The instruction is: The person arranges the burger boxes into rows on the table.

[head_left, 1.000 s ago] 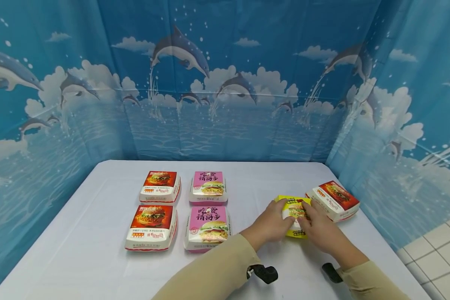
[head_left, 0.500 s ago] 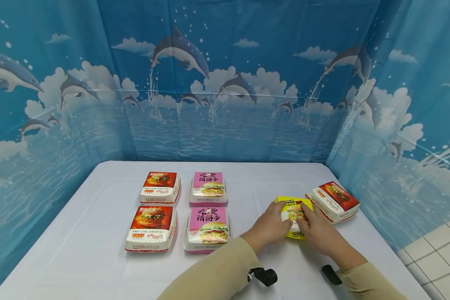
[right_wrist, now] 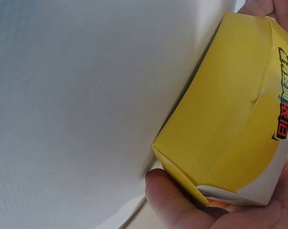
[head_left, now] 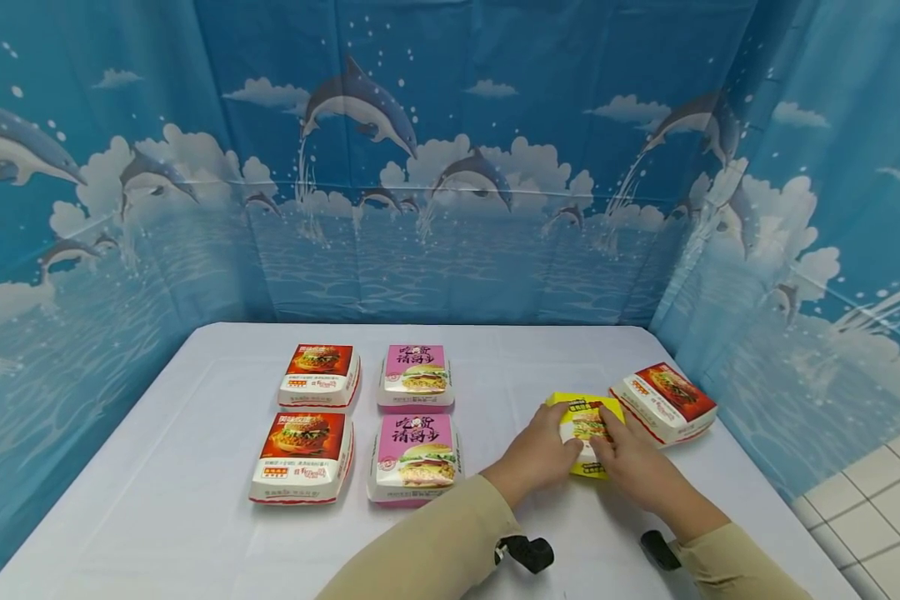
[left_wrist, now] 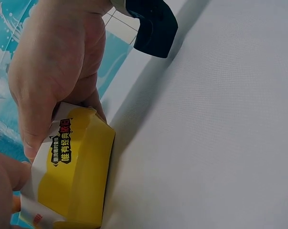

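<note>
A yellow and white burger box (head_left: 588, 425) sits on the right part of the white table, between both hands. The left hand (head_left: 540, 450) grips its left side, thumb along the top edge. On the opposite side the right hand (head_left: 637, 467) grips it, with the thumb over the printed lid. The left wrist view shows the yellow front wall (left_wrist: 79, 181) low against the cloth. In the right wrist view, fingers (right_wrist: 170, 198) curl round the box's lower corner. Just behind the right hand lies a red and white burger box (head_left: 666, 402), turned at an angle.
Two red burger boxes (head_left: 302, 457) stand front to back at the left, beside two pink burger boxes (head_left: 417, 458). White cloth covers the table (head_left: 157, 467). A dolphin-print curtain (head_left: 450, 250) encloses the back and sides.
The yellow burger box has shifted very slightly left, with both hands staying on it. The other boxes stay where they were.
</note>
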Tool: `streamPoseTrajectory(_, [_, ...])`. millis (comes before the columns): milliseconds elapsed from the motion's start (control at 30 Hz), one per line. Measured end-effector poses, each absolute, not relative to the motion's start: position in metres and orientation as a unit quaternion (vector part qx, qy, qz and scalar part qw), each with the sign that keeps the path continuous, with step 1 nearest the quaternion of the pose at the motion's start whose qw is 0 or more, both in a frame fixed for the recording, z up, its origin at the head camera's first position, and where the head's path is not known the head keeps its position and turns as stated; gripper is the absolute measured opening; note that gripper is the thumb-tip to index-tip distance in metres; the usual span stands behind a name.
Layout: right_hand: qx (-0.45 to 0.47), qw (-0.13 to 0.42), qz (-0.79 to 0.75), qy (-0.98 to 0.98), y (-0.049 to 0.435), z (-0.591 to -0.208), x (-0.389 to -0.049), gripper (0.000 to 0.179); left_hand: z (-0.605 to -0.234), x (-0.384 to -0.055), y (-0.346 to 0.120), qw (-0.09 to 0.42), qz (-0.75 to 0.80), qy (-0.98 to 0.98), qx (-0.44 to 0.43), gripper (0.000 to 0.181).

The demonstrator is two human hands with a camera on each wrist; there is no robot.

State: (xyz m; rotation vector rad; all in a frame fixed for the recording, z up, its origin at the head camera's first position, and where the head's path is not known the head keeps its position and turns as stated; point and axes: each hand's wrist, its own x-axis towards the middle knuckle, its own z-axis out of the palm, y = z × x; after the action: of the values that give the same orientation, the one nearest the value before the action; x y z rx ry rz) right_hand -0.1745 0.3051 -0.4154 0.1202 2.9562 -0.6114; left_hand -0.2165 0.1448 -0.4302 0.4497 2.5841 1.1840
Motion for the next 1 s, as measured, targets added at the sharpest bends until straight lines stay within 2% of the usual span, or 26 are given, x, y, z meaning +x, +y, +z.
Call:
streamPoseTrajectory(400, [0.025, 0.061, -0.206, 0.976, 0.302, -0.415, -0.18, 0.079, -0.429, -0.22, 0.138, 0.123, 0.425, 0.884, 0.148, 0.06])
streamPoseTrajectory(633, [-0.006, 0.081, -0.227, 0.97, 0.305, -0.412, -0.187, 0.092, -0.431, -0.224, 0.135, 0.107, 0.44, 0.882, 0.129, 0.059])
streamPoseTrajectory(867, [-0.049, 0.067, -0.235, 0.968, 0.307, -0.414, -0.198, 0.104, -0.432, -0.225, 0.132, 0.079, 0.466, 0.875, 0.105, 0.058])
streamPoseTrajectory(1000, [-0.048, 0.055, -0.248, 0.966, 0.305, -0.416, -0.206, 0.104, -0.429, -0.225, 0.13, 0.065, 0.484, 0.868, 0.089, 0.056])
